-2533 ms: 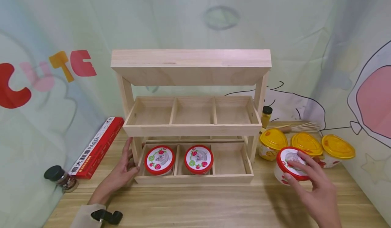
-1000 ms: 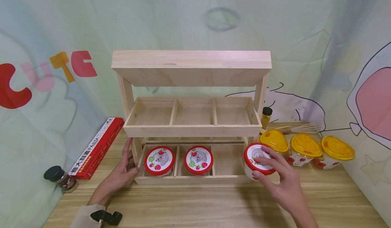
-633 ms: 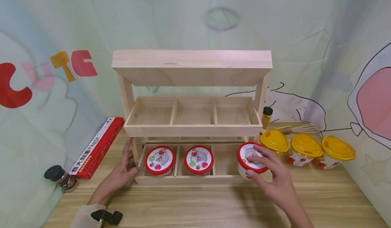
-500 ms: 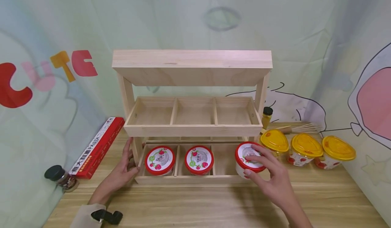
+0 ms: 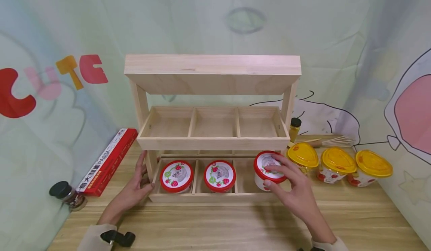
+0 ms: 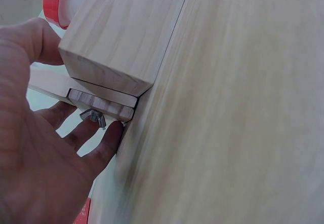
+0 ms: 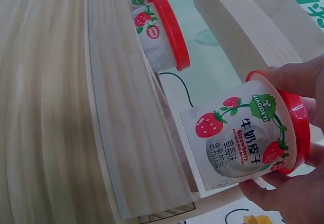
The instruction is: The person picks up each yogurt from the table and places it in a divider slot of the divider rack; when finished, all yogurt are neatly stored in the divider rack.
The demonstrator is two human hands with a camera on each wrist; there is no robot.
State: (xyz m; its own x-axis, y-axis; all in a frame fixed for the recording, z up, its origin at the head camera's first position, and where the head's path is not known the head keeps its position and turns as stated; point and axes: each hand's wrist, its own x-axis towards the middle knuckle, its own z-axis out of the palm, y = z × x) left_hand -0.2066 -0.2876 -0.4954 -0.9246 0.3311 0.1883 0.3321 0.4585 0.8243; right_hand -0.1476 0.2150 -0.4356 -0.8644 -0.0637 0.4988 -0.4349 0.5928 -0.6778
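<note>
My right hand (image 5: pixel 296 191) grips a white cup (image 7: pixel 243 133) with a red lid and strawberry print, fingers and thumb around its lid. Tilted, that cup hangs over the right compartment of the lower tray (image 5: pixel 215 198), its base at the tray's front wall in the right wrist view. Two matching cups sit in the left compartment, with its lid (image 5: pixel 176 176) up, and in the middle one, with its lid (image 5: pixel 219 176) up. At the left end of the wooden rack (image 5: pixel 211 64), my left hand (image 5: pixel 131 193) holds the corner, thumb in front and fingers by a wing nut (image 6: pixel 94 116).
Several yellow-lidded cups (image 5: pixel 338 160) stand right of the rack, beside a whisk (image 5: pixel 336 141) and a small black-capped bottle (image 5: pixel 294 129). At left lie a red pasta box (image 5: pixel 107 161) and a dark-capped jar (image 5: pixel 69 195). The upper tray (image 5: pixel 213 144) overhangs the lower one.
The right hand has carried its cup leftward from beside the yellow-lidded cups to over the lower tray's right compartment. My left hand stays on the rack's left end.
</note>
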